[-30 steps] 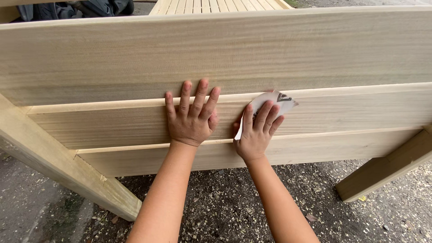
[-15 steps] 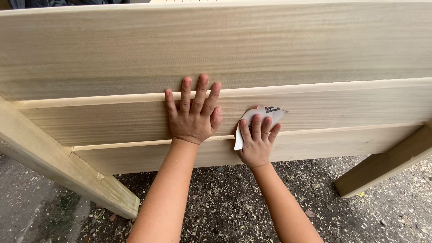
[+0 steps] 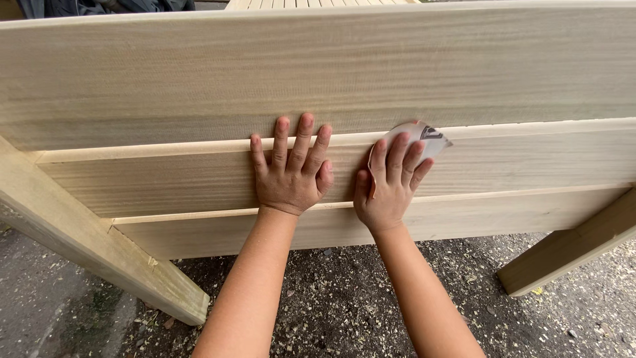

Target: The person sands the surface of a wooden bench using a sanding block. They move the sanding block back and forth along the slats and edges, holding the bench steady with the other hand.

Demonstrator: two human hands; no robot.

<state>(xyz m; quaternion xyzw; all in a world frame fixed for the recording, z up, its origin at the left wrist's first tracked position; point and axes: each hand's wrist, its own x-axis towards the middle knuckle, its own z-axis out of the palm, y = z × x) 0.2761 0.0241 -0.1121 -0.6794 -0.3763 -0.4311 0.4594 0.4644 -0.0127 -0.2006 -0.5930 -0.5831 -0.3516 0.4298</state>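
Nearest the camera, two bare forearms rise from the bottom edge over dark ground [image 3: 331, 298] strewn with pale wood dust and chips. Everything is placed here against the middle board [image 3: 165, 179], the central one of three overlapping light wood planks that run across the view.

The left hand [image 3: 291, 176] lies flat on the middle board, fingers spread and pointing up, the tips reaching the step where the top board begins. It grips nothing; the open palm seems set there to brace the panel and steady the body.

Just right of it, almost touching at the thumbs, the right hand [image 3: 387, 185] presses a small sheet of sandpaper [image 3: 424, 136] against the same board. The fingers lie close together on the sheet and the palm bears on it, so the paper is pinned by pressure and not pinched; whether the thumb hooks its edge I cannot tell. The sheet's pale back peeks out past the fingertips, at the board's upper edge, likely so the abrasive side meets the wood.

Below the middle board sits the bottom board [image 3: 497, 215]. Slanted legs [image 3: 86, 245] prop the panel, one lower left of the board and one lower right.

Above it spreads the wide top board [image 3: 331, 73]. Beyond its upper edge show wooden slats [image 3: 318, 4] and, far left, something dark and indistinct.
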